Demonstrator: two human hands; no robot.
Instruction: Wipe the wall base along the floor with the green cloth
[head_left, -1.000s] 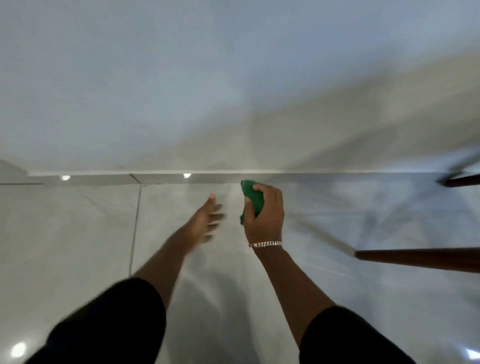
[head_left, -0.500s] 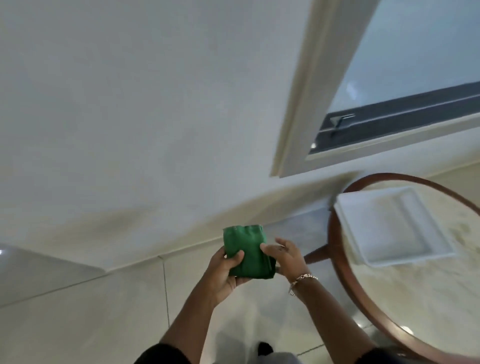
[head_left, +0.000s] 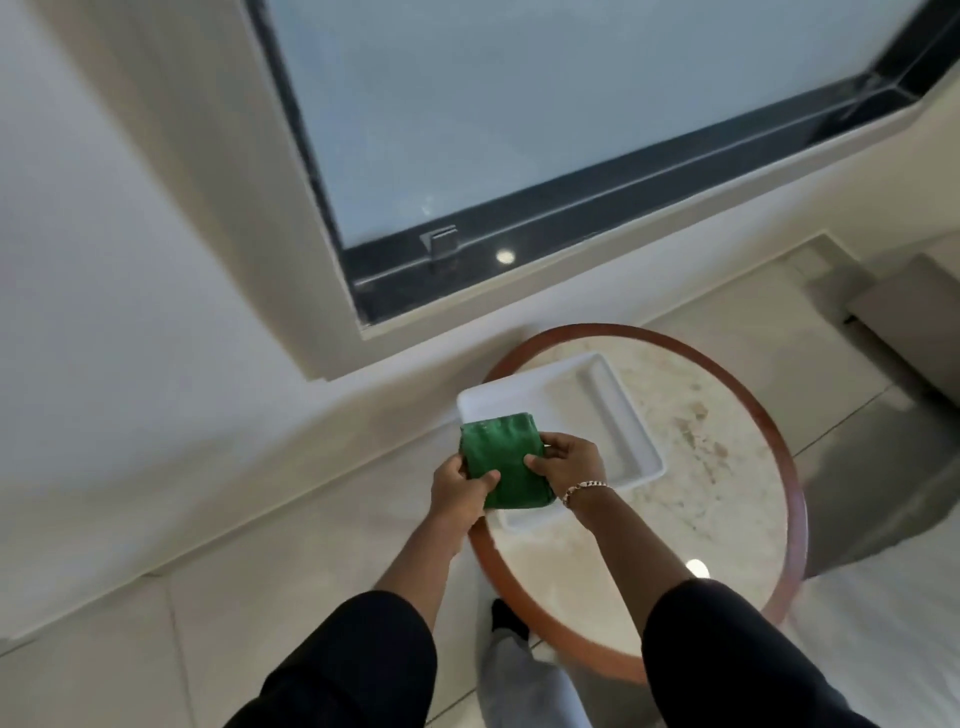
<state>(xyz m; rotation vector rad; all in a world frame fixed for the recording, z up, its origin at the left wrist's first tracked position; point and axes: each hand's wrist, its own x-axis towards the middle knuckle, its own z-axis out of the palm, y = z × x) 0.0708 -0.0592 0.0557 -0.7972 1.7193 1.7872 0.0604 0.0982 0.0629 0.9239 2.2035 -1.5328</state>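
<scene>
Both hands, left & right, fingers gripping 1 folded green cloth over 1 white rectangular plastic tray on round marble tabletop.

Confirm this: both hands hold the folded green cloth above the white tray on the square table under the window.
One thing is wrong: the table is round, not square; the head view shows its curved brown rim. The rest stands: the left hand and right hand both hold the folded green cloth above the white tray, under the window.
</scene>
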